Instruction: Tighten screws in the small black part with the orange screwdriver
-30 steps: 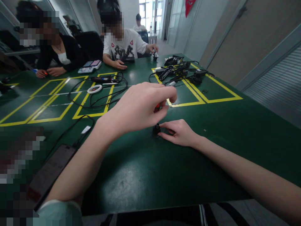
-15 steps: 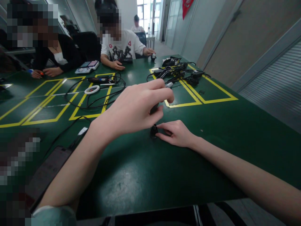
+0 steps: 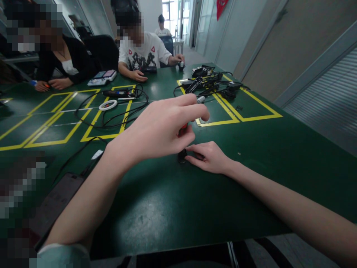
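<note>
My left hand (image 3: pixel 167 126) hovers above the table with its fingers curled round a small object, of which only a red and dark patch (image 3: pixel 183 129) shows between thumb and fingers. Right below it, a small black base-like piece (image 3: pixel 182 156) stands on the green tabletop (image 3: pixel 223 201). The thumb and forefinger of my right hand (image 3: pixel 209 157) grip this piece from its right side. My left thumb covers the top of the black piece, so whether the two objects touch cannot be seen.
A phone (image 3: pixel 60 201) with a cable lies at my left forearm. Beyond are a white ring (image 3: pixel 108 105), looped black cables (image 3: pixel 139 111) and a heap of black cables (image 3: pixel 209 83). Across the table sit two people; one touches a small black-and-white object (image 3: pixel 181 65).
Red now shows on the object in my left hand where it looked dark before. My left hand has come slightly lower over the black piece, hiding its top. My right hand has hardly moved.
</note>
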